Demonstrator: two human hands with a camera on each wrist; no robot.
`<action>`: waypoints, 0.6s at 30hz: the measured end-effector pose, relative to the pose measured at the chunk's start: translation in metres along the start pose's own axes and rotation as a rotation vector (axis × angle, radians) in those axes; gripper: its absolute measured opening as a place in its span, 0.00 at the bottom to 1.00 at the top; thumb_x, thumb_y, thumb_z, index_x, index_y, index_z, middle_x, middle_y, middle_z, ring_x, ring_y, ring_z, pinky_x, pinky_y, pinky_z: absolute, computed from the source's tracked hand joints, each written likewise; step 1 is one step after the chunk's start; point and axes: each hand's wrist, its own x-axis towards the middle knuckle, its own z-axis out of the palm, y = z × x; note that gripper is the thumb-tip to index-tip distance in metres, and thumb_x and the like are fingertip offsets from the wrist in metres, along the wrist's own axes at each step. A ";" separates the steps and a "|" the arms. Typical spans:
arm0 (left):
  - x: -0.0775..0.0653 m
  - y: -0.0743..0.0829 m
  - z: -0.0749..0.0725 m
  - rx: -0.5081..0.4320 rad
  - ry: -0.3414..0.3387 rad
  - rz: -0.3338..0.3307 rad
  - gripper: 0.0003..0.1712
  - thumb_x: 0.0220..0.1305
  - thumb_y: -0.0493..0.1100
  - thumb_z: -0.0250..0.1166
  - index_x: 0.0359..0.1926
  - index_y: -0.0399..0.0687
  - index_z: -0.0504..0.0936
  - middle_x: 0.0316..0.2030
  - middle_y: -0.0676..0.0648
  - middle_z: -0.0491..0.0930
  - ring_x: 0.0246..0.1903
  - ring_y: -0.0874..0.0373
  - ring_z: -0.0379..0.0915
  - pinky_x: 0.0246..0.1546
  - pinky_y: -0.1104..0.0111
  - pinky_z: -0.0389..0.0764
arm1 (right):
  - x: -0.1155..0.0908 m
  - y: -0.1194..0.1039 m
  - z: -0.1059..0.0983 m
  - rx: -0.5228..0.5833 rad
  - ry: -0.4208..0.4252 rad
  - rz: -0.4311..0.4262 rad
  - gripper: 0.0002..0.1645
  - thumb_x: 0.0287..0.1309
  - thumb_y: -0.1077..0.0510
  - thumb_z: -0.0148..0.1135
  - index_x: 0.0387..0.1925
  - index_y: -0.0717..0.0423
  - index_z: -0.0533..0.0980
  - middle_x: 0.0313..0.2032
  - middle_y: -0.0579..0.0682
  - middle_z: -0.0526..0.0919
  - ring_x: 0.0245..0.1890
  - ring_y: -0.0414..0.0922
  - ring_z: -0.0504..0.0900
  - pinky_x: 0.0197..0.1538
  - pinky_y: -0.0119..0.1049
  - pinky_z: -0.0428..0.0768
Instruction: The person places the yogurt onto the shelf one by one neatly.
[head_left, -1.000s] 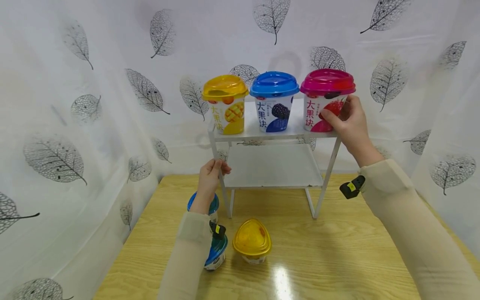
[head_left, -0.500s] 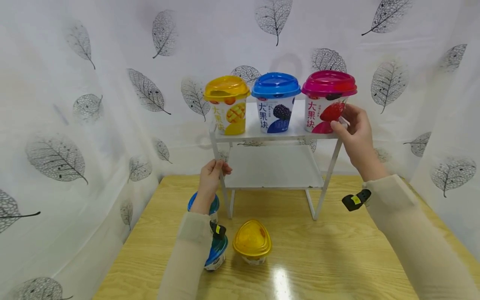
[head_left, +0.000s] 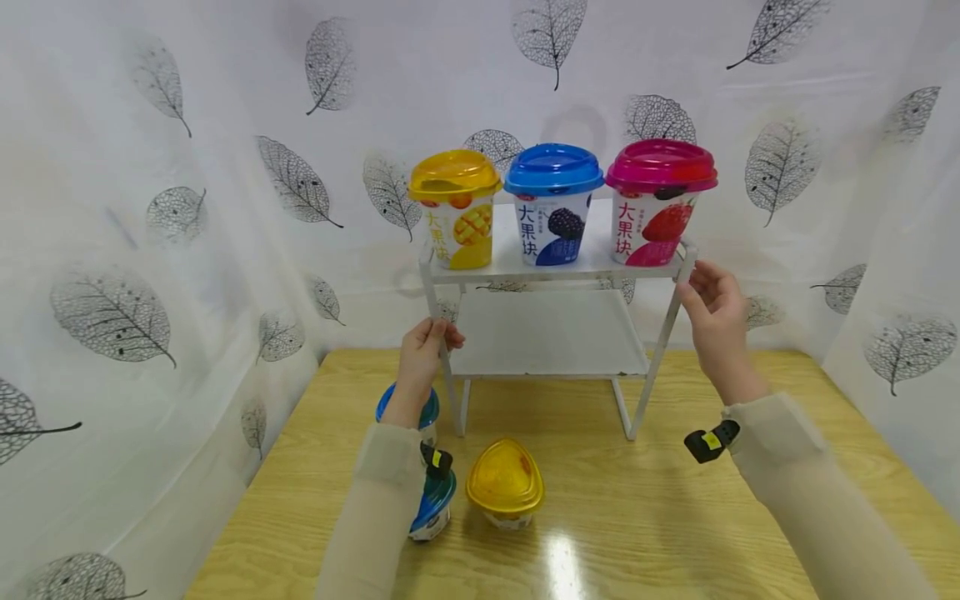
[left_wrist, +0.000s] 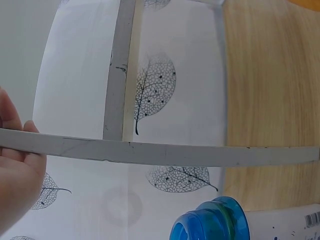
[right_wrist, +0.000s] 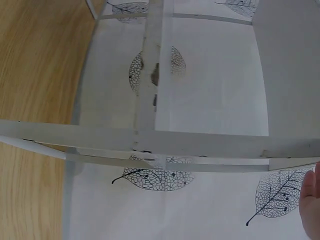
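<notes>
In the head view, my left hand (head_left: 422,354) grips the left leg of a white two-tier rack (head_left: 525,273). The left wrist view shows the fingers (left_wrist: 30,162) around that leg. Beside the rack's right leg, my right hand (head_left: 716,321) has its fingers loosely bent, the fingertips close to the metal. Whether they touch it I cannot tell. Three lidded fruit cups stand upright in a row on the top shelf: a yellow cup (head_left: 454,212), a blue cup (head_left: 553,208) and a pink cup (head_left: 658,208), the pink one nearest my right hand.
On the wooden table (head_left: 600,517), a yellow-lidded cup (head_left: 506,479) stands in front of the rack. Two blue-lidded cups, one nearer (head_left: 435,504) and one farther (head_left: 429,408), are partly hidden by my left arm. The lower shelf (head_left: 547,333) slopes. A leaf-print curtain (head_left: 187,275) hangs behind.
My right hand has let go of the pink cup and moved down to the rack's right leg. The left hand stays on the left leg, and the cups hold their places.
</notes>
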 end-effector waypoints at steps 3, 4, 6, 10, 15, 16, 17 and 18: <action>0.000 0.000 0.000 0.003 -0.002 0.001 0.17 0.66 0.44 0.44 0.32 0.34 0.72 0.25 0.49 0.76 0.28 0.60 0.75 0.42 0.63 0.74 | -0.003 0.005 0.000 0.013 -0.049 -0.021 0.20 0.59 0.62 0.53 0.52 0.60 0.63 0.43 0.50 0.73 0.45 0.41 0.72 0.47 0.22 0.70; -0.001 0.000 0.000 0.005 -0.002 0.002 0.17 0.66 0.44 0.44 0.32 0.34 0.72 0.25 0.49 0.76 0.28 0.60 0.75 0.42 0.63 0.74 | -0.004 0.006 0.000 0.025 -0.067 -0.023 0.19 0.59 0.62 0.53 0.52 0.60 0.64 0.43 0.50 0.74 0.44 0.40 0.73 0.46 0.22 0.70; -0.001 0.000 0.000 0.008 -0.004 0.001 0.17 0.66 0.45 0.44 0.32 0.34 0.72 0.25 0.49 0.76 0.28 0.60 0.75 0.42 0.63 0.74 | -0.005 0.006 0.000 0.049 -0.094 -0.033 0.19 0.58 0.63 0.53 0.51 0.60 0.64 0.42 0.50 0.75 0.43 0.40 0.74 0.45 0.22 0.71; -0.001 0.000 0.000 0.009 -0.006 -0.002 0.18 0.66 0.45 0.44 0.32 0.34 0.72 0.25 0.49 0.76 0.28 0.60 0.74 0.43 0.62 0.73 | -0.006 0.007 0.003 0.073 -0.133 -0.068 0.15 0.59 0.64 0.51 0.49 0.61 0.66 0.40 0.48 0.77 0.41 0.39 0.76 0.44 0.24 0.73; -0.001 0.000 0.000 0.016 -0.004 0.000 0.18 0.66 0.46 0.44 0.32 0.34 0.72 0.25 0.48 0.76 0.28 0.59 0.74 0.44 0.62 0.73 | -0.005 0.007 0.006 0.102 -0.166 -0.111 0.10 0.63 0.63 0.45 0.44 0.60 0.69 0.37 0.48 0.77 0.39 0.40 0.77 0.43 0.27 0.74; -0.001 0.000 0.000 0.019 -0.005 0.002 0.18 0.66 0.46 0.44 0.32 0.34 0.72 0.25 0.48 0.76 0.28 0.59 0.74 0.44 0.61 0.73 | -0.005 0.007 0.007 0.113 -0.171 -0.110 0.10 0.63 0.62 0.44 0.43 0.60 0.69 0.37 0.49 0.77 0.38 0.40 0.77 0.43 0.27 0.74; -0.001 0.000 0.000 0.021 -0.006 0.005 0.18 0.66 0.46 0.44 0.32 0.34 0.72 0.25 0.48 0.76 0.28 0.59 0.74 0.43 0.61 0.73 | -0.005 0.007 0.008 0.117 -0.175 -0.108 0.10 0.64 0.61 0.43 0.42 0.60 0.69 0.37 0.49 0.77 0.38 0.40 0.77 0.43 0.27 0.75; -0.001 0.000 0.000 0.021 -0.008 0.008 0.18 0.66 0.45 0.44 0.32 0.34 0.72 0.26 0.48 0.76 0.28 0.59 0.74 0.43 0.61 0.73 | -0.005 0.007 0.008 0.120 -0.177 -0.104 0.10 0.64 0.60 0.43 0.41 0.60 0.70 0.36 0.49 0.77 0.38 0.40 0.77 0.42 0.27 0.75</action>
